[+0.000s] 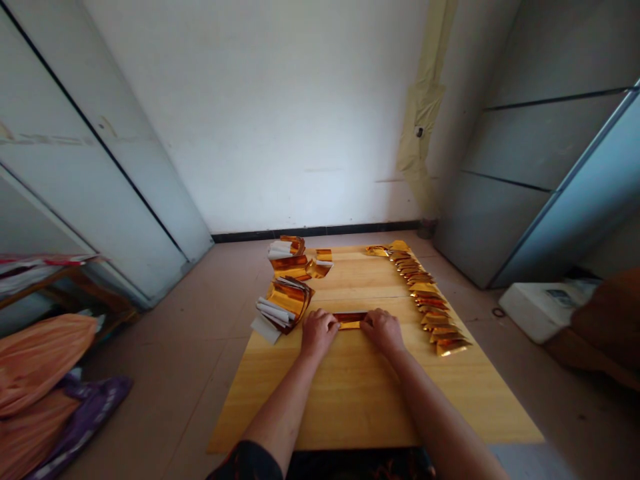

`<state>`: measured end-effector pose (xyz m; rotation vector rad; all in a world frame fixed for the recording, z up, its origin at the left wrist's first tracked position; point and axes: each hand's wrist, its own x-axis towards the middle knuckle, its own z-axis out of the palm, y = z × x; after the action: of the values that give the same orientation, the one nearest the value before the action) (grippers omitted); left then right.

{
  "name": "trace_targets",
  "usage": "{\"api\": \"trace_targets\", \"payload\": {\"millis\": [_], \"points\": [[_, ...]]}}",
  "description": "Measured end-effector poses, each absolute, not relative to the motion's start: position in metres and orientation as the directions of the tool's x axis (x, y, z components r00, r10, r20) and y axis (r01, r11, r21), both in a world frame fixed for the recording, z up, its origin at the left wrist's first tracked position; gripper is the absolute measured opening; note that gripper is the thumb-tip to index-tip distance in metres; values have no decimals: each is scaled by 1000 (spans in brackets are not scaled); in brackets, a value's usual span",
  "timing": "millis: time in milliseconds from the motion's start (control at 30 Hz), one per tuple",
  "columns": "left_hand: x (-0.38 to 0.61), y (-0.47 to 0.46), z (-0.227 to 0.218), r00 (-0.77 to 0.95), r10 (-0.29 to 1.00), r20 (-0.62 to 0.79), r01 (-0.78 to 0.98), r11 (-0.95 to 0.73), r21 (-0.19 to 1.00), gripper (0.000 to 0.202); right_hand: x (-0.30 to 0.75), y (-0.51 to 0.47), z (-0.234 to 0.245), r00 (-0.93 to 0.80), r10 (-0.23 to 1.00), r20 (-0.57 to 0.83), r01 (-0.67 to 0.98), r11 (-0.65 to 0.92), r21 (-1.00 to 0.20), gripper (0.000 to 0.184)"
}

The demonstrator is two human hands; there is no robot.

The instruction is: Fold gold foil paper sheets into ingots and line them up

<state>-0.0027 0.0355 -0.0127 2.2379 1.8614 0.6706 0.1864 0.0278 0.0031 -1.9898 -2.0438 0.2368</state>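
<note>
Head view: the left hand and right hand sit at either end of a folded gold foil paper strip on the wooden surface, fingers unclear whether gripping or pressing; it looks light, thin, easily creased, best taken by its edges.

A dark patterned top, with bare left hand and right hand.

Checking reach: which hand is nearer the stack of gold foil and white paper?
Left. The left hand is close beside the stack, at its right; the right hand is farther off, beyond the left. Both rest on a gold foil strip.
</note>
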Motion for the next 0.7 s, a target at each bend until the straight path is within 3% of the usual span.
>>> {"api": "trace_targets", "payload": {"millis": [267,700], "points": [[0,39,-7,118,977,175,915,-175,364,16,184,28,11,24,999,26,973,-17,-229,19],[1,38,-3,162,975,150,962,-190,197,22,183,34,17,-2,998,-55,984,-8,-180,25]]}}
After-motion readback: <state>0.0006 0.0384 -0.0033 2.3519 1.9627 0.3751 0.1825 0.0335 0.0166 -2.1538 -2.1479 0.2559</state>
